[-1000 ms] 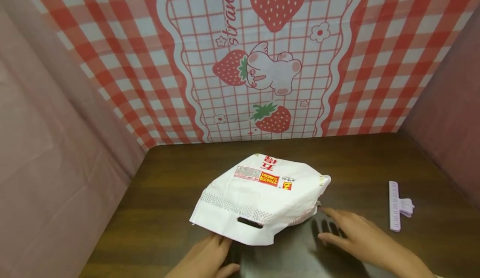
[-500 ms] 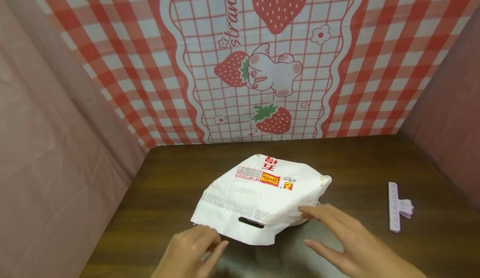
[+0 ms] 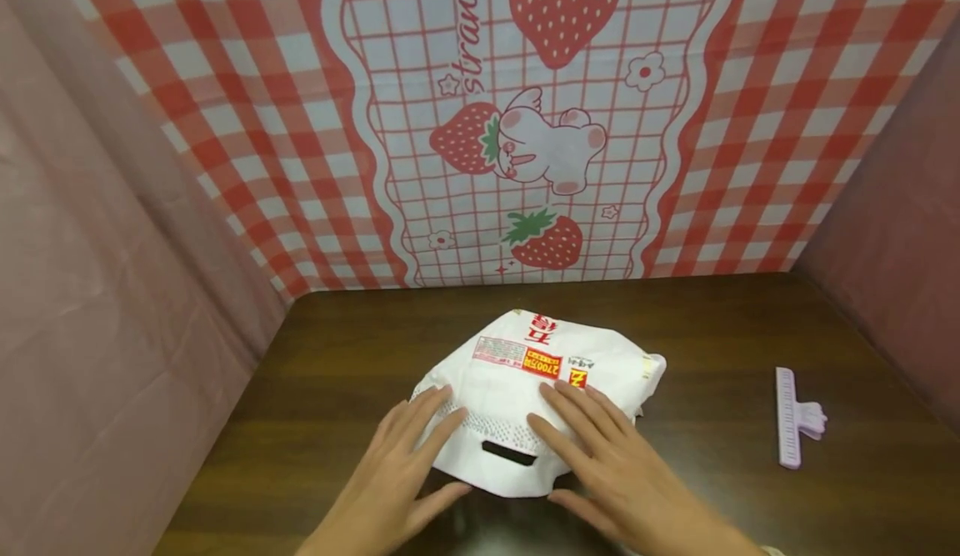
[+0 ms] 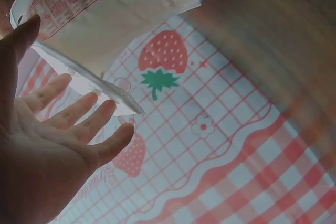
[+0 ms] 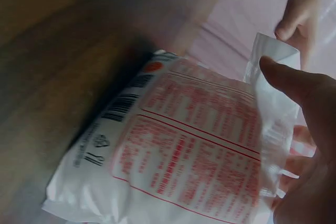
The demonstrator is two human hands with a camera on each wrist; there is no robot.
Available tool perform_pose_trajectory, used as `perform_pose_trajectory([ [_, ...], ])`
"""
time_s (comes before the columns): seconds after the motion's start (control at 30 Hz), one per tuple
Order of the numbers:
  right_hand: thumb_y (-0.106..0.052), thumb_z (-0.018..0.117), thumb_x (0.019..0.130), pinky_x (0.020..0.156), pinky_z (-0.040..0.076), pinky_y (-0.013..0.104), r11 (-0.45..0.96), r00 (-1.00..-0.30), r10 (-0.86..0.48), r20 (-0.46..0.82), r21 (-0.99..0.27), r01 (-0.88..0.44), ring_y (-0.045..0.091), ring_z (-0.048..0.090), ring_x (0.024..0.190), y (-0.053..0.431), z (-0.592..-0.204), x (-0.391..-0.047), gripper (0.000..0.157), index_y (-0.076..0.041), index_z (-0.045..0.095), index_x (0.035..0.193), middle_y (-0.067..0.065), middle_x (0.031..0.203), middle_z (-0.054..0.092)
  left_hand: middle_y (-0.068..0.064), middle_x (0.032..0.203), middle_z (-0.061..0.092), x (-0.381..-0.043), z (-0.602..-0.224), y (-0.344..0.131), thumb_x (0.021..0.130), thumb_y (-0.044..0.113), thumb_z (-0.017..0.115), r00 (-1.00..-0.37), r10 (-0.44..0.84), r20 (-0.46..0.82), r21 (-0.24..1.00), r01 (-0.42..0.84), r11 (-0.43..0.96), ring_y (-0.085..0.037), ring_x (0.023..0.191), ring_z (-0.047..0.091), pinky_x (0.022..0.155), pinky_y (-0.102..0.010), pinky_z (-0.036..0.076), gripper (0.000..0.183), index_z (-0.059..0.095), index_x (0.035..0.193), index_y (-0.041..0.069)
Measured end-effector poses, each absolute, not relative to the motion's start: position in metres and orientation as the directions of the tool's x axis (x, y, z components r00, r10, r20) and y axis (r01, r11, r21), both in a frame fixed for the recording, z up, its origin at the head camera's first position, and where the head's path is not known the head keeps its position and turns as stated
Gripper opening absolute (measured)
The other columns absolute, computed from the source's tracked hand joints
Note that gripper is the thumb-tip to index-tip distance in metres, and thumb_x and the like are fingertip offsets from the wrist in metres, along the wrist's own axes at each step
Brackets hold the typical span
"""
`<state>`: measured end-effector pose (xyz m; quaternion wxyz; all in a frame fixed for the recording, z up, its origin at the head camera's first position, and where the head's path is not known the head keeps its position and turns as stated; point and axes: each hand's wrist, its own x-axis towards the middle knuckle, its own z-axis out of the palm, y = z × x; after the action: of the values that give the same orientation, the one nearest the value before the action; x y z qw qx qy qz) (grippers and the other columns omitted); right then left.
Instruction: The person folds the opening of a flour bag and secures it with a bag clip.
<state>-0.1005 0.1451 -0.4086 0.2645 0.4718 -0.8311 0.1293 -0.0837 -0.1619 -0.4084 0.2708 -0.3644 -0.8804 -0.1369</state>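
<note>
A white flour bag (image 3: 491, 398) with red and yellow print lies on the table, its end with the black handle slot (image 3: 508, 453) toward me. My left hand (image 3: 397, 464) rests with straight fingertips on the left of that end, its thumb below the near edge. On the right, my right hand (image 3: 630, 473) lays spread fingers over the bag, its thumb also below. The right wrist view shows the full printed underside and barcode (image 5: 121, 107), with the right thumb (image 5: 289, 80) and fingers on opposite sides of the flat end flap (image 5: 275, 98).
A pale purple bag clip (image 3: 791, 418) lies on the dark wooden table (image 3: 712, 323) to the right. Behind stands a strawberry-print checked cloth (image 3: 555, 164), with pink curtains (image 3: 127, 247) at the sides.
Both hands have moved up from the bag's near edge and onto its top. The left fingers, curled half a second ago, are now straight. The bag's near left corner is folded under.
</note>
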Motion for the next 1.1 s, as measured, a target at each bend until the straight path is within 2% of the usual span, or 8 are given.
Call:
perform_pose_trajectory([
  [0.13,-0.038,0.073,0.083,0.119,0.012,0.046,0.544,-0.440,-0.735,0.516,0.059,-0.837,0.038,0.028,0.146,0.147,-0.417,-0.101,0.082,-0.007,0.039,0.151,0.021,0.160,0.027,-0.012,0.154,0.039,-0.085,-0.416,-0.161,0.087,0.045,0.074,-0.613,0.571,0.547,0.034,0.697,0.716,-0.029,0.141,0.039,0.102,-0.058,0.040,0.072,0.047,0.146,0.013],
  [0.2,-0.033,0.076,0.076,0.118,0.012,0.046,0.547,-0.443,-0.739,0.507,0.068,-0.834,0.037,0.027,0.146,0.147,-0.418,-0.100,0.089,-0.007,0.038,0.152,0.021,0.160,0.026,-0.013,0.154,0.039,-0.086,-0.417,-0.160,0.081,0.040,0.080,-0.604,0.576,0.551,0.023,0.701,0.713,-0.030,0.140,0.039,0.101,-0.060,0.041,0.077,0.047,0.146,0.012],
  [0.3,-0.029,0.077,0.073,0.118,0.014,0.046,0.549,-0.436,-0.740,0.512,0.086,-0.831,0.038,0.028,0.145,0.147,-0.418,-0.100,0.091,-0.007,0.039,0.152,0.021,0.159,0.028,-0.014,0.153,0.039,-0.087,-0.417,-0.159,0.072,0.028,0.085,-0.593,0.582,0.557,0.011,0.706,0.708,-0.030,0.139,0.040,0.100,-0.060,0.041,0.084,0.047,0.145,0.011],
  [0.47,-0.036,0.064,0.085,0.118,0.015,0.045,0.550,-0.428,-0.745,0.512,0.107,-0.829,0.037,0.030,0.145,0.147,-0.417,-0.099,0.079,-0.006,0.037,0.153,0.021,0.159,0.028,-0.015,0.149,0.044,-0.089,-0.416,-0.159,0.064,0.012,0.082,-0.573,0.577,0.582,0.009,0.714,0.700,-0.031,0.135,0.045,0.099,-0.058,0.041,0.083,0.051,0.140,0.009],
  [0.67,-0.049,0.042,0.102,0.119,0.014,0.045,0.524,-0.411,-0.758,0.506,0.099,-0.846,0.038,0.028,0.145,0.150,-0.416,-0.098,0.068,-0.005,0.034,0.154,0.021,0.160,0.026,-0.016,0.143,0.050,-0.090,-0.417,-0.160,0.066,0.010,0.078,-0.564,0.570,0.597,0.016,0.719,0.695,-0.030,0.132,0.049,0.100,-0.056,0.041,0.069,0.057,0.132,0.007],
  [0.83,-0.045,0.033,0.107,0.119,0.016,0.046,0.464,-0.327,-0.752,0.573,0.108,-0.879,0.039,0.035,0.142,0.152,-0.412,-0.097,0.059,-0.005,0.043,0.149,0.023,0.155,0.035,-0.016,0.138,0.055,-0.089,-0.415,-0.163,0.069,0.010,0.075,-0.554,0.563,0.613,0.013,0.720,0.694,-0.030,0.129,0.052,0.103,-0.052,0.038,0.058,0.061,0.125,0.005],
  [1.0,-0.033,0.036,0.107,0.119,0.019,0.047,0.413,-0.235,-0.727,0.645,0.138,-0.900,0.041,0.044,0.134,0.151,-0.405,-0.096,0.048,-0.004,0.056,0.138,0.024,0.147,0.046,-0.015,0.131,0.060,-0.090,-0.411,-0.165,0.075,0.012,0.069,-0.516,0.554,0.653,0.012,0.739,0.674,-0.031,0.125,0.056,0.104,-0.051,0.036,0.043,0.064,0.117,0.004],
  [1.1,-0.026,0.041,0.106,0.116,0.027,0.046,0.382,-0.143,-0.695,0.704,0.193,-0.904,0.041,0.054,0.124,0.147,-0.394,-0.096,0.041,0.000,0.063,0.127,0.024,0.137,0.056,-0.014,0.126,0.063,-0.092,-0.407,-0.165,0.078,0.012,0.067,-0.477,0.537,0.696,0.006,0.752,0.659,-0.031,0.120,0.059,0.108,-0.049,0.033,0.036,0.066,0.113,0.004],
])
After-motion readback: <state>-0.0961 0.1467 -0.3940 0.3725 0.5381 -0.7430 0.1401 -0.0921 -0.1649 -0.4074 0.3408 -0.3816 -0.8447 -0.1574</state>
